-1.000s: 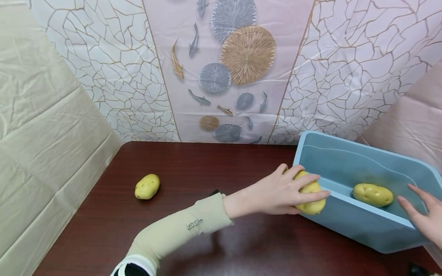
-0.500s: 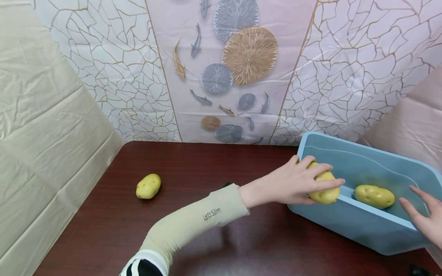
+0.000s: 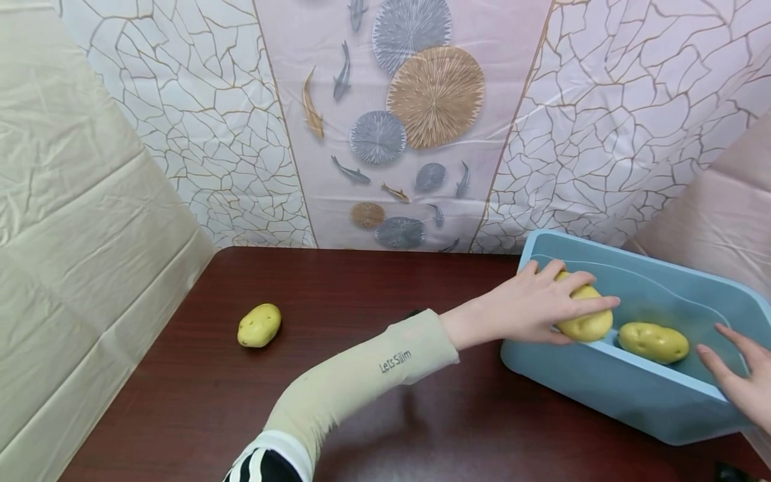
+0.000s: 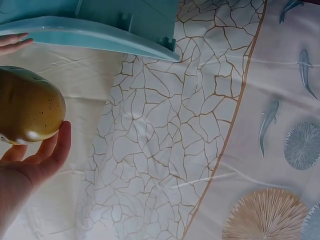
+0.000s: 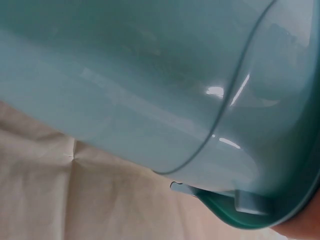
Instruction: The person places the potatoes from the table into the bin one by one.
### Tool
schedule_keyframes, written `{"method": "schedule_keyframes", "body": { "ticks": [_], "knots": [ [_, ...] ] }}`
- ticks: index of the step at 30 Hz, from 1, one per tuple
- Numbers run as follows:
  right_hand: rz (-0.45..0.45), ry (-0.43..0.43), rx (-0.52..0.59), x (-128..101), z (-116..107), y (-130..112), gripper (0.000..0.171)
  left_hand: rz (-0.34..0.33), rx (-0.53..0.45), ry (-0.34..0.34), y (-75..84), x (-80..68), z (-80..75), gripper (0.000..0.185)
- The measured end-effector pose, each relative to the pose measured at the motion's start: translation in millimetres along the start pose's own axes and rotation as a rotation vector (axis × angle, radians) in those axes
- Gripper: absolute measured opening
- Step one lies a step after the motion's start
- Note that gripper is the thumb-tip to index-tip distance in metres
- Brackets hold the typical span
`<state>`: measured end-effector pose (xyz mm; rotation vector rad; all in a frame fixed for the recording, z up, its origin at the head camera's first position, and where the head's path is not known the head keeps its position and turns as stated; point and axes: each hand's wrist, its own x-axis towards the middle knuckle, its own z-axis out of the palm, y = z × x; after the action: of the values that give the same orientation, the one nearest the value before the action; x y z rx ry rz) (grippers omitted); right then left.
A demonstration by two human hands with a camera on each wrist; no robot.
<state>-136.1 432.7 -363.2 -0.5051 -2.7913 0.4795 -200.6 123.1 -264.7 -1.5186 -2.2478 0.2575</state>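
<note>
- In the head view, a dark red-brown bench point(image 3: 361, 375) is seen in front of a patterned backdrop point(image 3: 421, 100) with fish and round leaf shapes.
- A light blue tub point(image 3: 608, 388) is placed on the right part of the bench, and it appears to be tilted, with its opening turned toward the person.
- The left arm, covered by a beige sleeve point(image 3: 361, 375), is stretched across the bench to the tub.
- The left hand point(image 3: 536, 308) is closed from above around a held potato point(image 3: 583, 320); the fingers are laid over its top, and in the left wrist view the thumb is seen under it.
- The held potato is located just over the near left rim of the tub, partly inside the opening. Its long axis runs roughly left to right, along the fingers.
- A second potato point(image 3: 653, 342) lies inside the tub, just to the right of the held one and apart from it, with the same left-to-right axis.
- The right hand point(image 3: 737, 378) is spread, with straight fingers, at the right near rim of the tub; nothing is gripped by it.
- A third potato point(image 3: 260, 325) lies alone on the left of the bench, well apart from both hands, the left one being nearer.
</note>
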Motion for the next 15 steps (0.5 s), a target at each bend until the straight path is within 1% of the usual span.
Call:
{"method": "schedule_keyframes", "body": {
  "ticks": [3, 5, 7, 9, 13, 15],
  "knots": [
    [0.008, 0.002, -0.001, 5, 6, 9, 0.071, -0.011, -0.007, -0.025, -1.6, 5.0, -1.4, 0.065],
    [0.018, 0.019, 0.012, 12, 14, 20, 0.076, -0.020, -0.014, -0.045, -2.6, 8.0, -2.1, 0.065],
    [0.016, 0.020, 0.016, 14, 16, 24, 0.076, -0.030, -0.016, -0.065, -3.7, 10.6, -2.5, 0.065],
    [0.011, 0.017, 0.016, 13, 15, 22, 0.077, -0.040, -0.014, -0.082, -4.9, 12.5, -2.0, 0.065],
    [0.007, 0.007, 0.018, 1, 2, 1, 0.072, -0.056, -0.005, -0.106, -7.1, 15.1, -0.1, 0.065],
    [0.008, 0.011, 0.024, 3, 4, 5, 0.071, -0.062, -0.004, -0.117, -7.8, 16.4, 0.8, 0.066]
  ]
}}
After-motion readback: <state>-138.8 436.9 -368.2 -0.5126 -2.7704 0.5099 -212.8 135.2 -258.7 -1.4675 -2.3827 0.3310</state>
